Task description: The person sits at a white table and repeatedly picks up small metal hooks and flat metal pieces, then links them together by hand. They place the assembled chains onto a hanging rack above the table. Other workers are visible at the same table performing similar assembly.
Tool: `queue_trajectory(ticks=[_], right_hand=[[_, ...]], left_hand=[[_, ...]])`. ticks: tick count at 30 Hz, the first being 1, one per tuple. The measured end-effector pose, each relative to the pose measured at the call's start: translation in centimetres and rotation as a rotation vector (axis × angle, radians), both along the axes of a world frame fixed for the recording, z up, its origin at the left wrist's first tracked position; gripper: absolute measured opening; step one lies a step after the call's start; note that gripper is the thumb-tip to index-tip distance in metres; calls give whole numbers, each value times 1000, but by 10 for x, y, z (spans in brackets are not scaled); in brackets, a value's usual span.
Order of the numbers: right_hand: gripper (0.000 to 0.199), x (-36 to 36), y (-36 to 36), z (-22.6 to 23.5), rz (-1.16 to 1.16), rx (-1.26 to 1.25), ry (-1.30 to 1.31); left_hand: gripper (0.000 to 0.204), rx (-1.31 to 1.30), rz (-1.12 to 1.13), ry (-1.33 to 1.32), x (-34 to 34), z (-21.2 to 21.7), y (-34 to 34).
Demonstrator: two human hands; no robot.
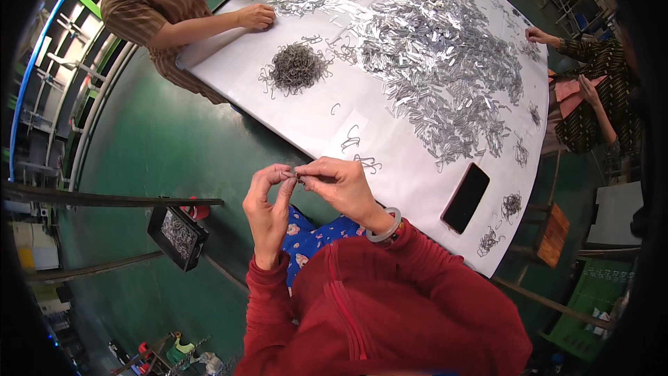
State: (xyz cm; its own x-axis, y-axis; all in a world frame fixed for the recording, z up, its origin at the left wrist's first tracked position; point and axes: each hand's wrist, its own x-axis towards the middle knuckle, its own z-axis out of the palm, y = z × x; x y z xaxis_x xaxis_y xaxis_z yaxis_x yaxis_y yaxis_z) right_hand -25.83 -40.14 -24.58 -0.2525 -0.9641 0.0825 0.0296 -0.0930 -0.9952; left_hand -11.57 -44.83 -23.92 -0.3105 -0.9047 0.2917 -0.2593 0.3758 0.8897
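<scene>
In front of my body, just off the near edge of the table, my left hand (268, 205) and my right hand (344, 184) meet fingertip to fingertip. Both pinch a small metal piece (299, 179), mostly hidden by the fingers, so its exact shape does not show. Beyond my right hand, a few loose wire hooks (367, 163) lie on the white tabletop (292, 113). Further off sits a tangled heap of dark wire hooks (295, 68). A wide pile of flat silvery metal clips (438, 49) covers the middle of the table.
A dark-screened phone (466, 198) lies at the right, near small clusters of hooks (511, 205). One co-worker's hand (257, 17) rests at the far left edge; another person's hand (541, 35) reaches in at the right. A black bin of metal parts (178, 237) stands lower left.
</scene>
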Motion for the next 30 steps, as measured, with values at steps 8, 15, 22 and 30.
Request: queue_trajectory(ticks=[8,15,22,30], right_hand=[[27,-6,-8,-4,-119,-323,363],[15,-146,-28,-55,-523,23,938],[4,-176,-29,-117,-471,-223,1239],[7,-148,-44,-101,-327,10,1170]], left_hand=[[7,257,57,398,-17,-9,9],[6,252,36,390,-13,-4,5],[9,233,29,324,-2,-15,6],[9,144,-53,188,1,-17,8]])
